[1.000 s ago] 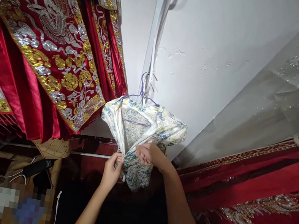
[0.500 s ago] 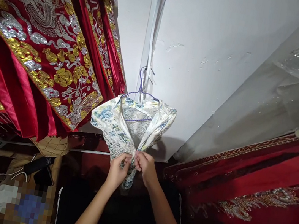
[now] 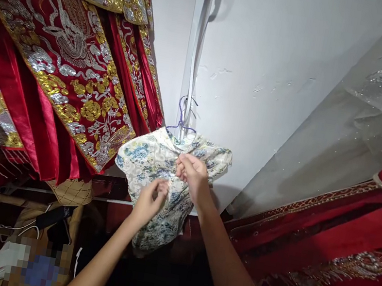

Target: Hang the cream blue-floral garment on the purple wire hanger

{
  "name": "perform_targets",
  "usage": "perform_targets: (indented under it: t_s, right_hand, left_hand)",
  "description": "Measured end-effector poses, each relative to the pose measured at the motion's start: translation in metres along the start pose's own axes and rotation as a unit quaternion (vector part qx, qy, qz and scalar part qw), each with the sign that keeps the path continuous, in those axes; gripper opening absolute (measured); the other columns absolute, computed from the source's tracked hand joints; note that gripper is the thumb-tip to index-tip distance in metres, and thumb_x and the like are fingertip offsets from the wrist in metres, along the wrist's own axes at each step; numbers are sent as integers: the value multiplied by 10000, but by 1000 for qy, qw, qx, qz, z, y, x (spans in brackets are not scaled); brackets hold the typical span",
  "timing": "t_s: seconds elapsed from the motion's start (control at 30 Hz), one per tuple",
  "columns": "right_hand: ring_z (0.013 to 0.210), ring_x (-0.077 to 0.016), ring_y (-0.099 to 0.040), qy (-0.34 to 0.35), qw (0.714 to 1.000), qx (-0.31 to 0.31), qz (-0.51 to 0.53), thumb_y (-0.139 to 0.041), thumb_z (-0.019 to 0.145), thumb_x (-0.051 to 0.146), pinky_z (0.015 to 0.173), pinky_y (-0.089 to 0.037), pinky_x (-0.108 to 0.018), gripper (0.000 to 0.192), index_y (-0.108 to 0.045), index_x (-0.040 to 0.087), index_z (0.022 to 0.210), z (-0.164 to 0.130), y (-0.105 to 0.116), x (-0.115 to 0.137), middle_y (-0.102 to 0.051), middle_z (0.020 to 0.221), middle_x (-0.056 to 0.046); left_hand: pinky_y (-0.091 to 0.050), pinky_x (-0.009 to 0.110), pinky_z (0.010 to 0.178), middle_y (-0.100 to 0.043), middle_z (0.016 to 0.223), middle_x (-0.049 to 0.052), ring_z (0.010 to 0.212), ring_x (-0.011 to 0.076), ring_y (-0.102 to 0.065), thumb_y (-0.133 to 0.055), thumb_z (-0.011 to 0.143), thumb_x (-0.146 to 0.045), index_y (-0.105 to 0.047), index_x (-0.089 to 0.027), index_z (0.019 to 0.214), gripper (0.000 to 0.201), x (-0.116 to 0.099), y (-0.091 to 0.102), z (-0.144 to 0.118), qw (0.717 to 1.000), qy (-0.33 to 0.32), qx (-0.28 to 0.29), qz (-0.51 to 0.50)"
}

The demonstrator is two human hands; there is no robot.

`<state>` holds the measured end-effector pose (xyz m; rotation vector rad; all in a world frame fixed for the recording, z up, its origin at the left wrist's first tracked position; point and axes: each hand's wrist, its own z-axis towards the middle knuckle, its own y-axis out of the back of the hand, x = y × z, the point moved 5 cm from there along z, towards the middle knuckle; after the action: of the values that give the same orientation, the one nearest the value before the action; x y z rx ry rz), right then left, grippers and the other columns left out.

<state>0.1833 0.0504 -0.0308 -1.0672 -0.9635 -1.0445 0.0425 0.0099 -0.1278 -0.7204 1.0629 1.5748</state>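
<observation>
A cream dress with a blue and green floral print hangs on a purple wire hanger from a white strap on the wall. My right hand pinches the dress front just below the collar. My left hand grips the fabric lower down, at the middle of the front. The front of the dress lies closed, and the hanger's lower bar is hidden under it.
Red robes with gold and silver embroidery hang close on the left. Sheer sequinned fabric and another red embroidered garment fill the right. A white wall stands behind. Wooden shelves with cables and a woven basket sit at lower left.
The dress front, open a second ago with the lining showing, is now closed. My right hand has climbed from the waist to the collar; my left hand stays lower.
</observation>
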Motion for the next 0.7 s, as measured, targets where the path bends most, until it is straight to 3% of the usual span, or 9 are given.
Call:
perform_targets:
  t_s: [0.1,0.23,0.3,0.37,0.47,0.57,0.63,0.7]
  right_hand:
    - [451,-85,-418,22,999,4,-41,-575,910,426,454,-326,-203,308,-622,180,731,-9,-9,1,-538,503,33]
    - [485,-102,-450,71,994,3,-79,-578,914,436,485,-346,-220,304,-638,183,757,-1,-7,13,-540,527,30]
    - [493,-111,-457,87,992,-14,-93,-584,909,451,489,-341,-232,301,-656,182,793,4,4,5,-540,543,30]
    - [491,-117,-454,82,989,-26,-124,-588,900,449,492,-331,-244,307,-662,182,769,4,18,-18,-539,547,27]
    - [488,-122,-454,42,986,-28,-161,-591,886,420,517,-335,-255,334,-639,182,657,-6,36,-64,-524,511,23]
    - [477,-119,-442,-12,992,-22,-121,-604,874,416,517,-326,-253,338,-634,182,632,-25,43,-98,-501,476,29]
    - [464,-114,-431,-31,996,-4,-87,-611,876,415,507,-315,-251,337,-637,181,634,-39,37,-107,-498,467,31]
    - [456,-111,-433,-38,997,14,-64,-610,883,405,506,-318,-252,342,-629,182,625,-52,26,-109,-498,462,30]
  left_hand:
    - [-507,379,939,-692,1103,110,1023,214,-664,-525,974,-280,-485,-215,1399,432,-54,27,44,991,-114,-68,18]
    - [-493,320,852,-666,973,75,921,191,-629,-518,984,-275,-657,-187,1025,169,-111,31,86,966,-214,-40,143]
    - [-479,309,831,-653,923,64,889,184,-612,-515,984,-262,-644,-180,948,157,-125,27,92,954,-243,-23,173]
    - [-469,309,846,-655,928,60,905,184,-607,-526,978,-259,-641,-181,945,142,-129,32,93,951,-251,-54,171]
    - [-464,292,855,-653,931,44,915,175,-605,-570,953,-291,-650,-185,937,134,-110,72,93,954,-198,-207,85]
    - [-481,263,794,-626,838,14,816,148,-600,-614,910,-336,-629,-185,900,152,-55,124,92,927,-69,-342,-133]
    - [-492,257,764,-603,751,1,752,139,-594,-642,874,-354,-591,-187,824,181,-9,140,84,889,38,-364,-274]
    - [-496,254,750,-591,693,-2,711,131,-589,-653,852,-360,-558,-192,747,219,33,132,65,849,143,-363,-357]
